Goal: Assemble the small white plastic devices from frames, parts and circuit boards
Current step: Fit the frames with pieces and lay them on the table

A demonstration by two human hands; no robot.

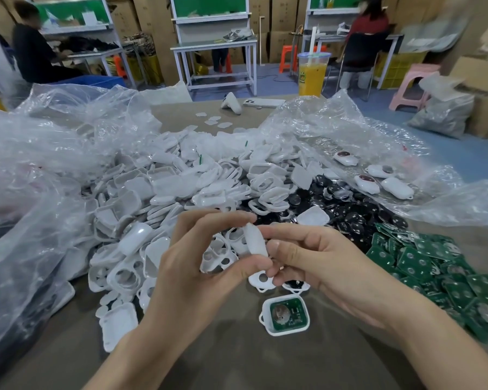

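Left hand (197, 266) and right hand (316, 266) both pinch one white plastic piece (254, 240) at fingertips, above near edge of white frame heap (181, 187). Shell holding green board (286, 315) lies just below hands. Black discs (350, 209) and circuit boards (434, 271) to right. Clear bags (54, 142) flank heap. Brown tabletop (237, 356). Workbenches, cardboard boxes, seated people behind.

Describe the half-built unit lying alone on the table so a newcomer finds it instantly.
Start at the heap of white plastic shells mid-table, then come toward the near edge, below the right hand. There a white frame lies alone with a green circuit board seated inside; the loose boards to its right have no frame.
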